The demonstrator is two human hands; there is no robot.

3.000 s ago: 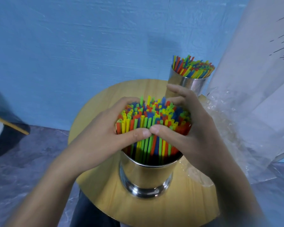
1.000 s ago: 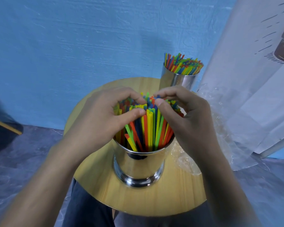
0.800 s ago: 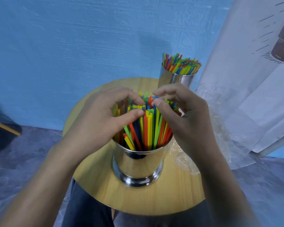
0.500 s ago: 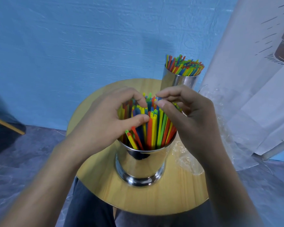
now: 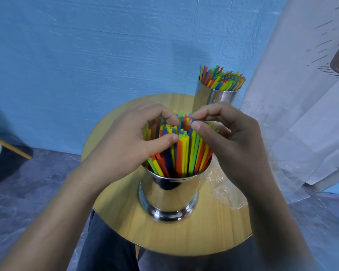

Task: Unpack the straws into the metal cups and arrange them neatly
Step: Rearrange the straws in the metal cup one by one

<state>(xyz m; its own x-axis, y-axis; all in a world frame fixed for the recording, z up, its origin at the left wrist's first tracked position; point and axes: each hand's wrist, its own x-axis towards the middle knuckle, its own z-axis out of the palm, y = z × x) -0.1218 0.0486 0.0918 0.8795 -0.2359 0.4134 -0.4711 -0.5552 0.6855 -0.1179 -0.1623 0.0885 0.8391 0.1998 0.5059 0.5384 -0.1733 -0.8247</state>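
gripping the straws (image 5: 184, 153) between them, left hand (image 5: 125, 147) and right hand (image 5: 229, 145) clasp their tops.

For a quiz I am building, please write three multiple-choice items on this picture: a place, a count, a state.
1. Where is the plastic wrap? A on the table, right of the near cup; B on the floor; C in a lap.
2. How many metal cups show? A one; B two; C three.
3. The left hand and right hand: A lie flat; B lift a cup; C pinch the straws.
Key: 1A, it lies by that cup; 2B, near cup plus far cup; 3C, both curl round straw tops.
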